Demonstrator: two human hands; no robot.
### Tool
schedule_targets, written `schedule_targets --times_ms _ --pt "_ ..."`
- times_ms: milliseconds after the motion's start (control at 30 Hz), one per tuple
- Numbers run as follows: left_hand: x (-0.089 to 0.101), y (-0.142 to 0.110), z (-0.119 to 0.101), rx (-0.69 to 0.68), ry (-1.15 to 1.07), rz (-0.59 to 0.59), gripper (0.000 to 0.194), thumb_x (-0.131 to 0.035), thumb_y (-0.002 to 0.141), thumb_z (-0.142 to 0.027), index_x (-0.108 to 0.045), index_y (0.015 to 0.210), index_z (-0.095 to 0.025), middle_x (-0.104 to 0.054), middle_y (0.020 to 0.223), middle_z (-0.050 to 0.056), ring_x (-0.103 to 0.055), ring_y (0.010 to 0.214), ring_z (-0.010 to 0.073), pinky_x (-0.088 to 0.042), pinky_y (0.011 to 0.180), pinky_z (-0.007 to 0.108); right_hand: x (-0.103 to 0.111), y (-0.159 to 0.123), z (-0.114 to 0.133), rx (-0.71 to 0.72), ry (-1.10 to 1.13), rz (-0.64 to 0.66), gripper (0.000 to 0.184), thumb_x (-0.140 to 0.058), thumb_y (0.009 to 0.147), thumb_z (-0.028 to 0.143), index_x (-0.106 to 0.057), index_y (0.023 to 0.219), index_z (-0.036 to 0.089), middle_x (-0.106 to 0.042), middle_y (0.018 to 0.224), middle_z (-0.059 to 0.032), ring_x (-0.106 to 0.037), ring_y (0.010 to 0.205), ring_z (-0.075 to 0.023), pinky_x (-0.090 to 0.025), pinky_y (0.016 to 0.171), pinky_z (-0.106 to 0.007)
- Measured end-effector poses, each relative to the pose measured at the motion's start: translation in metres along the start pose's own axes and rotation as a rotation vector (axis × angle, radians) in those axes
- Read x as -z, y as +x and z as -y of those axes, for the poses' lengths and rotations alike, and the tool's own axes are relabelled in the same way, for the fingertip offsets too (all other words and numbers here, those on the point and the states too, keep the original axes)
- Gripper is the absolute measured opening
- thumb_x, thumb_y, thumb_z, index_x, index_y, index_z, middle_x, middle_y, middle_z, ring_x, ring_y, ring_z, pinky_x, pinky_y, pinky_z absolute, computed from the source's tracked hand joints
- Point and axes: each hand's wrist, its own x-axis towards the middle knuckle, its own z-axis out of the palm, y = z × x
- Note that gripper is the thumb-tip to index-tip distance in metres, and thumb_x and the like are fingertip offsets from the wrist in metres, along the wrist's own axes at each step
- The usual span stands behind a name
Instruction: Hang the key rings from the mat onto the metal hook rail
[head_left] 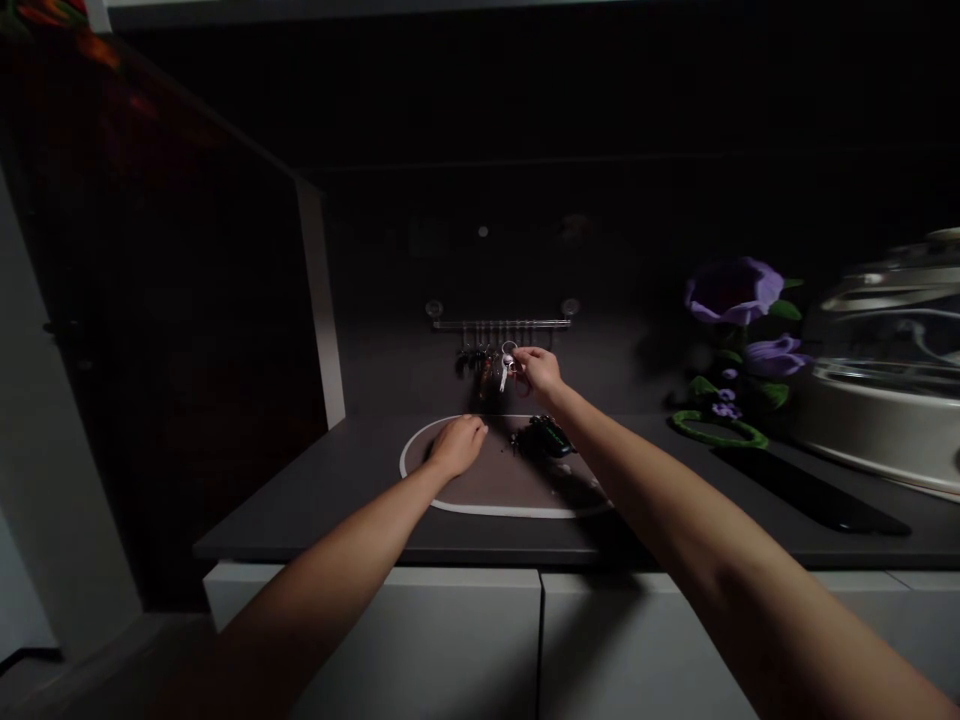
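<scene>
My right hand is raised to a metal hook rail on the dark back wall and pinches a silver key on a ring that hangs there. More keys dangle from the hooks to its left. My left hand rests knuckles up on an oval tray with a white rim; its fingers are curled under and whatever they hold is hidden. A dark key fob with a bunch of keys lies on the tray just right of that hand.
The dark countertop sits over white cabinet doors. Purple artificial flowers with green leaves stand at the right. A pale lidded appliance and a flat black object are at far right. A dark cabinet side closes off the left.
</scene>
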Motion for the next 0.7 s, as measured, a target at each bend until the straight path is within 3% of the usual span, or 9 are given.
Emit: schedule_targets --times_ms 367,700 --pt "0.002 0.002 0.000 0.040 0.024 0.008 0.027 -0.036 0.087 -0.024 -0.060 0.078 -0.016 -0.063 0.086 0.008 -0.056 0.082 0.0167 -0.040 0.073 0.026 -0.028 0.041 -0.014 -0.042 0.009 -0.093 0.003 -0.055 0.070 0.011 -0.056 0.070 0.014 -0.053 0.050 0.0025 -0.049 0.041 -0.0083 -0.046 0.043 -0.022" --pt "-0.002 0.004 0.004 0.036 0.007 0.001 0.026 -0.037 0.086 -0.023 -0.061 0.079 -0.015 -0.063 0.087 0.009 -0.056 0.083 0.0178 -0.040 0.073 0.027 -0.024 0.047 -0.023 -0.039 0.011 -0.125 0.006 -0.055 0.068 0.010 -0.055 0.066 0.015 -0.052 0.049 0.0029 -0.049 0.044 -0.0088 -0.048 0.046 -0.024"
